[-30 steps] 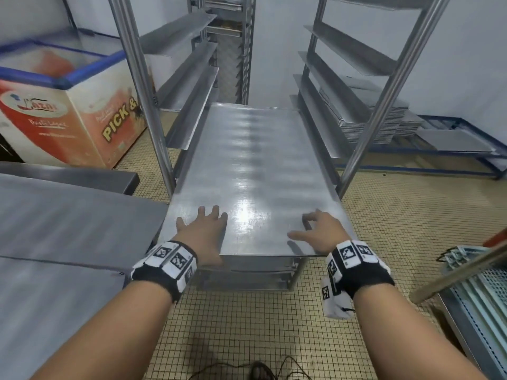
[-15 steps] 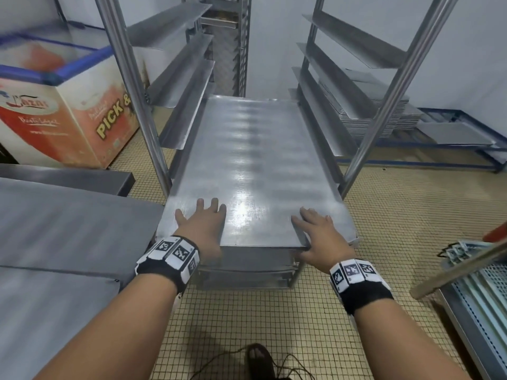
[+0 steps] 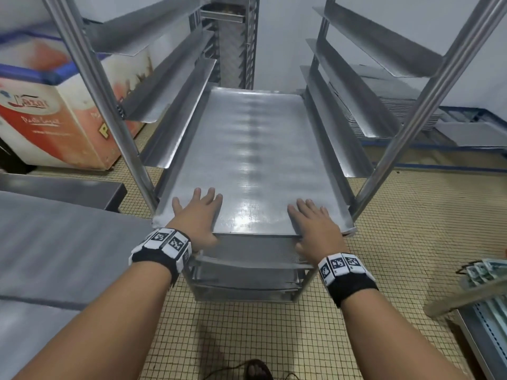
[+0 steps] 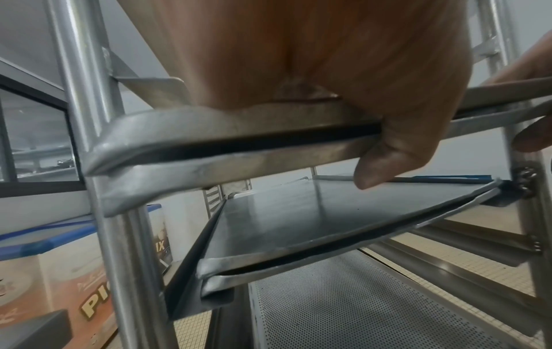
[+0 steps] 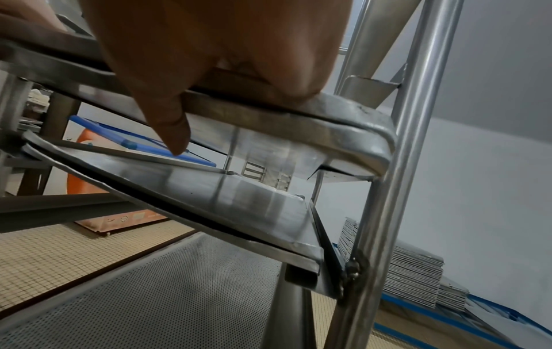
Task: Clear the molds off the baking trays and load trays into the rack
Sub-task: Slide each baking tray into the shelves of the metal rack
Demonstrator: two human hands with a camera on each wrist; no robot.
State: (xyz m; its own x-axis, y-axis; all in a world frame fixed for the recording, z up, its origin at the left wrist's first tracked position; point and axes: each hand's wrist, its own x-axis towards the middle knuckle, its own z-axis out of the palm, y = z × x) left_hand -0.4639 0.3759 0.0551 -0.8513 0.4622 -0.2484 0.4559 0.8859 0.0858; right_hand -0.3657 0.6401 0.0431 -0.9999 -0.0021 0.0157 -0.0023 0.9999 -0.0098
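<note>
A flat metal baking tray point(image 3: 252, 160) lies on the rails of the steel rack point(image 3: 115, 119), with its near edge level with the front posts. My left hand point(image 3: 199, 212) lies flat on the tray's near left corner, fingers straight. My right hand point(image 3: 312, 220) lies flat near the right corner. In the left wrist view the palm of my left hand point(image 4: 328, 59) presses the tray's front lip point(image 4: 179, 125) and the thumb hangs down in front of it. In the right wrist view my right hand point(image 5: 209, 35) does the same on that lip point(image 5: 343, 113). No molds are in view.
Lower rails hold more trays point(image 5: 239, 200), one of them perforated point(image 5: 179, 295). A steel table point(image 3: 55, 242) is at my left and a chest freezer point(image 3: 49, 113) behind it. A tray stack point(image 3: 397, 105) sits back right, a crate point(image 3: 488, 311) near right, a cable on the tiled floor.
The tray has slid farther into the rack and both hands moved forward with it. My right hand turned from sideways at the edge to flat on top.
</note>
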